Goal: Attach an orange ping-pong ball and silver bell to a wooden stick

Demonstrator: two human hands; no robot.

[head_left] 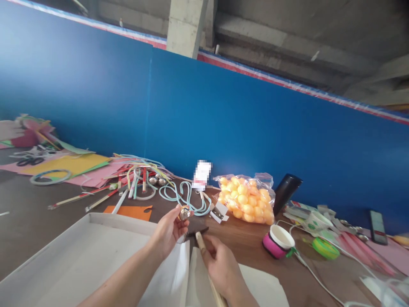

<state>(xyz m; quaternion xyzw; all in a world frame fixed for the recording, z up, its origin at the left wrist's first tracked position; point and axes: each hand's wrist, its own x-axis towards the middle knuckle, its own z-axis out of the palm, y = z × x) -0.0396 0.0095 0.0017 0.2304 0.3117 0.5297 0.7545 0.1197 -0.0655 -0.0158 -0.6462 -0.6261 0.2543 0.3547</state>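
My left hand (168,232) is raised over the inner edge of a white open box (91,217). Its thumb and fingers pinch a shiny silver metal ball (184,213). Close by on the right, my right hand (222,262) is wrapped round the wooden handle of a hammer (200,242). The hammer's dark head points away from me, just below the ball and apart from it. Under the hands lie white board flaps (262,283). A small opened white carton (219,212) with dark bits inside stands just beyond the hammer.
A bag of orange balls (246,200) stands behind, beside a black cylinder (286,192). Right are a pink-and-white cup (278,241), green tape (326,248), cables and a phone (378,227). Left lie skipping ropes (179,196), silver balls (156,180), coloured paper (70,164) and scissors (30,160). A blue partition (255,128) closes the back.
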